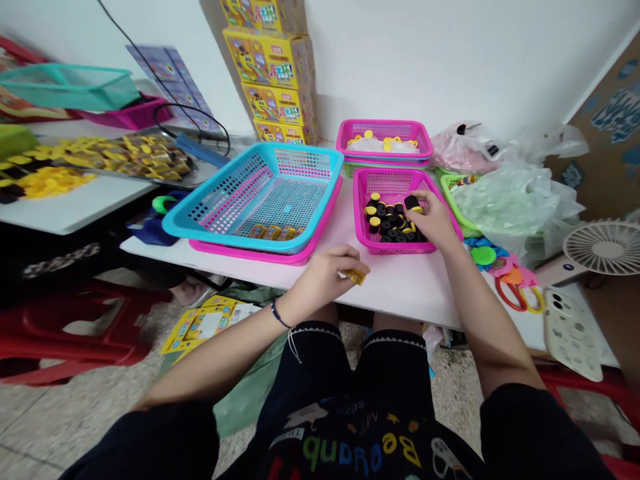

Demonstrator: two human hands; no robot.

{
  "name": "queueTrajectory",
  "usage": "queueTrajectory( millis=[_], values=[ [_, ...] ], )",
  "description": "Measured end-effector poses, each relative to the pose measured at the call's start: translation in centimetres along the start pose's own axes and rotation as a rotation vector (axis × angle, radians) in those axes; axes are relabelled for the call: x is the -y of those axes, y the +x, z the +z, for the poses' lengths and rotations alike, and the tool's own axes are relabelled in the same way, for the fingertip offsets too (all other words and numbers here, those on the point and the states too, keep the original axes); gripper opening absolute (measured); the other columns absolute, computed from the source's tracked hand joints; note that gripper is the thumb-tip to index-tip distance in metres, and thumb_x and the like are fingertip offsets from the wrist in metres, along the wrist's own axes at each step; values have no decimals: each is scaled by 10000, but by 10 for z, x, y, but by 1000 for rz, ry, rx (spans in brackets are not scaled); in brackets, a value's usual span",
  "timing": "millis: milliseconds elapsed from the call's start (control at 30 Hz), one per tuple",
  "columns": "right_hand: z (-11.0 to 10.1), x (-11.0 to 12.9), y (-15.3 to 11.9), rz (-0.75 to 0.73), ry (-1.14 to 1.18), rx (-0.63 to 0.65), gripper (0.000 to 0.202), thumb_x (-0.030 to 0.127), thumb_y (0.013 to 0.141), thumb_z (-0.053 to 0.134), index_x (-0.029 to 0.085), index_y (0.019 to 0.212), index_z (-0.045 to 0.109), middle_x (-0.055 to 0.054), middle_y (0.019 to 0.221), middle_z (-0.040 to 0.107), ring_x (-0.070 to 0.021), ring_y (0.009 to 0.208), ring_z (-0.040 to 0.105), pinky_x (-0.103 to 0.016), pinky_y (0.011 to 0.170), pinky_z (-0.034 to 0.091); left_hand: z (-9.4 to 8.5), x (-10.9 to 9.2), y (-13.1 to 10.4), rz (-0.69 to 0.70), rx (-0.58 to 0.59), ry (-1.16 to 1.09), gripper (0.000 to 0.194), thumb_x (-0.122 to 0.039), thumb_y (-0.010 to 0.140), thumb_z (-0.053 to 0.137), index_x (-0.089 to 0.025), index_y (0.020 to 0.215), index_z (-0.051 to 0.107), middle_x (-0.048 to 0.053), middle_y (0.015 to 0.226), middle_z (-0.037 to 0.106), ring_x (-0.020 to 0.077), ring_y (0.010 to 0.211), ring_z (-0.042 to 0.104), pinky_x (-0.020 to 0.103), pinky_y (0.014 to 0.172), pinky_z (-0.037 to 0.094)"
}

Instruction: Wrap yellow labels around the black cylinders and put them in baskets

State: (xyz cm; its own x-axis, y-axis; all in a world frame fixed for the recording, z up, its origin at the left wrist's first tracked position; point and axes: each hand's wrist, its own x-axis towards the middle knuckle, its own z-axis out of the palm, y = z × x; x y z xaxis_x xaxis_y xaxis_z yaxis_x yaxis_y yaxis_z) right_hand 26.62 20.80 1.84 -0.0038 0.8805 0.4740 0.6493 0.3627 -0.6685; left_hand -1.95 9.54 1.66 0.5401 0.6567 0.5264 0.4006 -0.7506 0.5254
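Note:
My left hand [334,272] is closed on a small yellow packet [357,275], held just over the table's front edge. Over the pink basket [369,247] on the right, my right hand [429,215] pinches a small black-and-yellow piece [412,203]. Several like pieces [391,225], black with yellow ends, lie loose in that basket. Left of it stands a large blue basket [200,230], stacked on a pink one [310,248]. A short row of small yellow packets [274,233] lies along the blue basket's near side.
Yellow printed boxes [280,63] are stacked by the wall. Behind sits another pink basket [384,127] with white and yellow parts. At right are plastic bags [515,200], a small fan [607,248], scissors [520,293] and a phone [573,333]. A tray of yellow pieces [135,157] sits far left.

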Motion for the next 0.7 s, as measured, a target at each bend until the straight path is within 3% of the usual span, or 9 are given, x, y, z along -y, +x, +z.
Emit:
queueTrajectory(
  millis=[100, 233, 333, 433, 533, 600, 700],
  values=[
    [-6, -11, -20, -56, -52, -113, 485, 263, 750, 691, 210, 1232, 689, -125, 1268, 609, -300, 1251, 618, -506, 1124, 516, 8, 3, 39, -53, -126, -110, 119, -176, 871, 786, -207, 977, 831, 35, 912, 802, 144, 773, 732, 236, 724, 599],
    [1, -10, -38, -149, 37, -257, 465, 348, 814, 718, 220, 1256, 650, -120, 1205, 599, -275, 1160, 652, -472, 1026, 587, 31, 13, 93, -196, -232, -166, 438, -163, 826, 841, -206, 1246, 723, -4, 829, 796, 166, 782, 756, 258, 760, 592],
    [7, -12, -40, -127, 278, -342, 458, 442, 855, 728, 241, 1228, 553, -72, 1099, 646, -201, 967, 701, -360, 848, 636, 47, 28, 122, -256, -179, -205, 604, -90, 847, 774, -152, 1397, 530, -13, 769, 768, 211, 860, 791, 301, 821, 605],
    [7, -16, -38, -81, 463, -364, 521, 572, 839, 765, 266, 1184, 524, -42, 1073, 662, -163, 907, 719, -295, 790, 637, 58, 44, 131, -255, -86, -193, 621, -66, 864, 711, -108, 1402, 403, -1, 760, 752, 249, 935, 799, 363, 892, 608],
    [2, -13, -38, -45, 567, -360, 607, 680, 799, 780, 283, 1191, 542, -51, 1184, 662, -158, 929, 742, -295, 812, 652, 64, 56, 125, -168, -39, -251, 563, -69, 881, 658, -141, 1363, 375, 85, 1018, 778, 247, 1094, 780, 391, 1008, 588],
    [-1, -7, -40, -35, 596, -338, 614, 697, 788, 789, 292, 1193, 567, -49, 1202, 677, -162, 918, 750, -308, 811, 663, 68, 61, 118, -128, -45, -275, 536, -85, 886, 651, -168, 1341, 380, 126, 1174, 747, 253, 1176, 757, 402, 1057, 572],
    [-3, 3, -45, -57, 601, -279, 580, 669, 801, 800, 292, 1202, 618, -46, 1137, 733, -188, 961, 762, -335, 846, 672, 71, 66, 112, -151, -51, -280, 599, -110, 882, 673, -186, 1374, 341, 118, 1165, 750, 276, 1210, 742, 428, 1038, 588]
  ],
)
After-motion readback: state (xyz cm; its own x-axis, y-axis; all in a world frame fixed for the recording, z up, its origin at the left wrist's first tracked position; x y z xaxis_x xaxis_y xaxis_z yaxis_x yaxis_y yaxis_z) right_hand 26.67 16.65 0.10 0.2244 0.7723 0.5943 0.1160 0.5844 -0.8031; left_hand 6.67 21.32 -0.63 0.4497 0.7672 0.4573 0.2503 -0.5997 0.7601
